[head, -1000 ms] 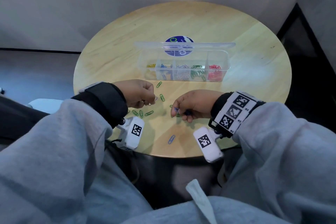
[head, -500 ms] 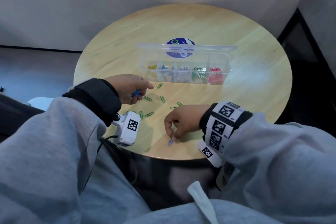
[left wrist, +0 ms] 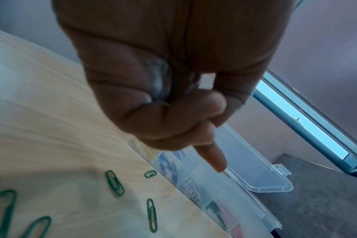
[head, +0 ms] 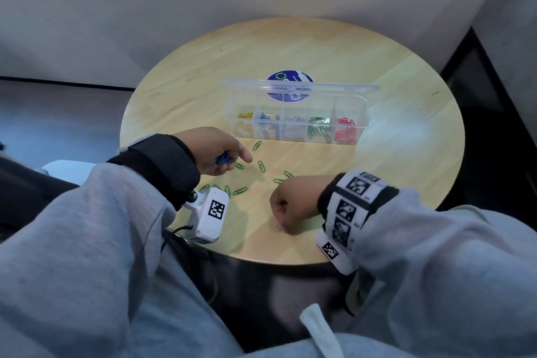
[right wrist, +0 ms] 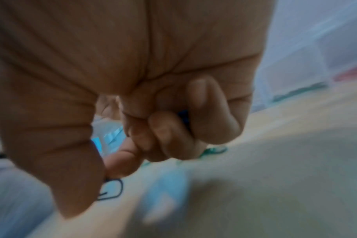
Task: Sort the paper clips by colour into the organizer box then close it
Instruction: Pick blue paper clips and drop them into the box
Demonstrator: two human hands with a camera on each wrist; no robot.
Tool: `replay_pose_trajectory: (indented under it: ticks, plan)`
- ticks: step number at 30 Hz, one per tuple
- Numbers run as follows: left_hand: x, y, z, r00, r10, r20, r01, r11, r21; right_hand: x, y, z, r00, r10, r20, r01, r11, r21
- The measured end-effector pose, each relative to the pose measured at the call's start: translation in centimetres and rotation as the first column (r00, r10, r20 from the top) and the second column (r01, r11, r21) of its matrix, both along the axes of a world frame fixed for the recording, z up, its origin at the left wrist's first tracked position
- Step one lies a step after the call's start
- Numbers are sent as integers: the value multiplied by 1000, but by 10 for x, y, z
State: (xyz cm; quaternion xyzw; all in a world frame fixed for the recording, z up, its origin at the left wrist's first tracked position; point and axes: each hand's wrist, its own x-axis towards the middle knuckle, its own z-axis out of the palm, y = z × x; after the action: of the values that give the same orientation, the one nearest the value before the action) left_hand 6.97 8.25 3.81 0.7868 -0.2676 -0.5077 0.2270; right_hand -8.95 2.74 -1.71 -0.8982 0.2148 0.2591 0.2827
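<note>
The clear organizer box [head: 363, 125] stands open on the round table, its lid upright behind; its compartments hold yellow, blue, white, green and red clips. My left hand [head: 232, 160] hovers left of it, gripping a bunch of blue paper clips [head: 223, 159]; in the left wrist view that hand [left wrist: 194, 116] is curled with one finger stretched toward the box [left wrist: 261, 206]. My right hand [head: 280, 222] is low at the table's near edge. In the right wrist view its [right wrist: 109, 180] thumb and forefinger pinch a blue paper clip [right wrist: 114, 190] on the wood, with more blue [right wrist: 183, 115] behind the curled fingers.
Several green clips lie loose between my hands and the box, such as one [head: 257, 145] by the box front, one [head: 261, 167] mid-table and one [head: 240, 191] near my left wrist camera [head: 209, 215]. A round blue sticker [head: 286, 78] shows behind the lid.
My right hand moved from the table's middle back to the near edge and took the lone blue clip there between thumb and forefinger. My left hand turned slightly, showing its blue clips.
</note>
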Motion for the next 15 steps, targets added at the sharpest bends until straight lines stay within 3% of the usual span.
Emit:
replay_pose_trajectory:
  ticks: [4,7,11,15]
  plan:
    - [2,-5,-1,993,98,-68,-104,991,-85,-15,-33,20,954,-266,137,254,962,99]
    - [0,-14,1,972,184,-143,-208,962,-176,-27,-54,29,854,-490,176,431,855,290]
    - [1,-27,2,917,286,-277,-358,897,-259,-29,-67,30,595,-787,160,493,515,701]
    - [4,-41,1,878,336,-342,-440,847,-298,-22,-70,29,439,-898,28,437,241,867]
